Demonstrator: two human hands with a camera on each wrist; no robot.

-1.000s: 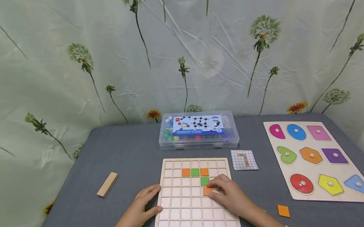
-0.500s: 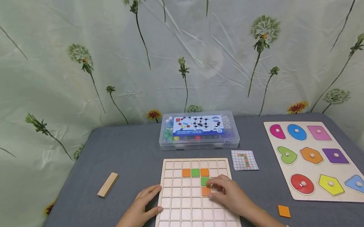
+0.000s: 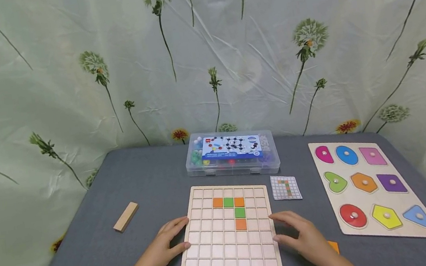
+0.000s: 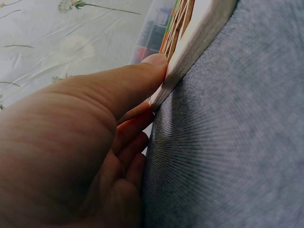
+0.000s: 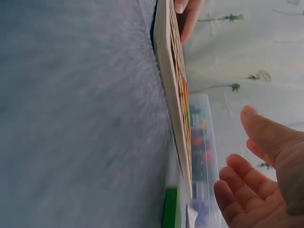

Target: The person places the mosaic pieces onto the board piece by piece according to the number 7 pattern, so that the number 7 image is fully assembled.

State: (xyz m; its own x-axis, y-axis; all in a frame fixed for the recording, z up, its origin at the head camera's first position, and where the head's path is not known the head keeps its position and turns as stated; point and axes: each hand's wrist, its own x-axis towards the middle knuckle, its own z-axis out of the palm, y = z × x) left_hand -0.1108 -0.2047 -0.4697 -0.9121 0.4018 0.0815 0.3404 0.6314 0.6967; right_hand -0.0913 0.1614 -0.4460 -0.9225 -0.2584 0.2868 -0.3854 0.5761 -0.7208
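Note:
A wooden grid board [image 3: 213,253] lies on the grey cloth. Several coloured tiles sit in its cells: a row of orange [image 3: 217,202], green and orange, then a green tile [image 3: 239,212] and an orange tile [image 3: 240,224] below the right end. My left hand [image 3: 165,244] rests its thumb and fingertips against the board's left edge; the left wrist view has the thumb [image 4: 147,69] on that edge. Beside the right edge is my right hand [image 3: 303,238], thumb and fingers parted and holding nothing. A loose orange tile [image 3: 334,247] is partly hidden behind the right forearm.
A small printed grid card [image 3: 286,187] lies right of the board. Behind stands a clear plastic box [image 3: 234,171]. A shape puzzle [image 3: 398,232] lies at the right, a wooden block [image 3: 125,216] at the left. In the right wrist view, a green piece [image 5: 170,209] shows near the board.
My right hand has come off the lower orange tile and moved right, past the board's right edge. That tile has shifted slightly left and lies squarely in its cell. The left hand stays put.

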